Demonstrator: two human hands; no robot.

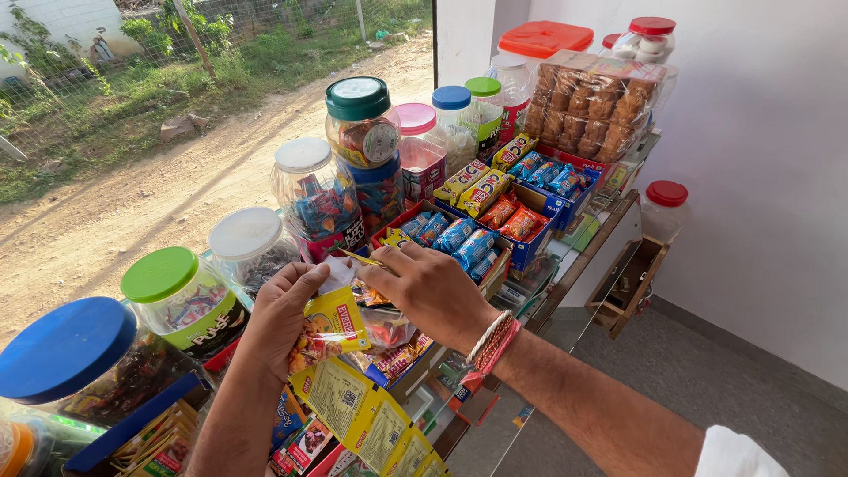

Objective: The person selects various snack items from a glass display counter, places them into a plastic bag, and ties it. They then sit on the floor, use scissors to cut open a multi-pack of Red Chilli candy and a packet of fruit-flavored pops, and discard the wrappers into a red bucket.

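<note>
Two bare hands meet over the near part of a crowded shop counter (pixel 590 252), both pinching the same strip of yellow sachets (pixel 340 331). The left hand (pixel 281 322) grips the strip's upper sachet from the left side, thumb and fingers closed narrowly on it; the right hand (pixel 424 287), with threads tied at the wrist, has its fingertips closed on the strip's top edge. The strip hangs down from the hands toward the counter's near edge, its lower sachets showing their printed backs. Along the counter's left edge stands a row of clear plastic sweet jars: a blue-lidded jar (pixel 75 358) nearest, then a green-lidded jar (pixel 181 296), a white-lidded jar (pixel 252 243) and another white-lidded jar (pixel 314 190) holding wrapped candies, with a dark-green-lidded jar (pixel 360 119) stacked higher beyond. Just beyond the hands sits a blue box of snack packets (pixel 464 238). Toward the far right corner rests a large clear bag of brown biscuits (pixel 596 106) below an orange-lidded tub (pixel 545 37). A small wooden drawer (pixel 629 287) stands open below the counter's right edge.
</note>
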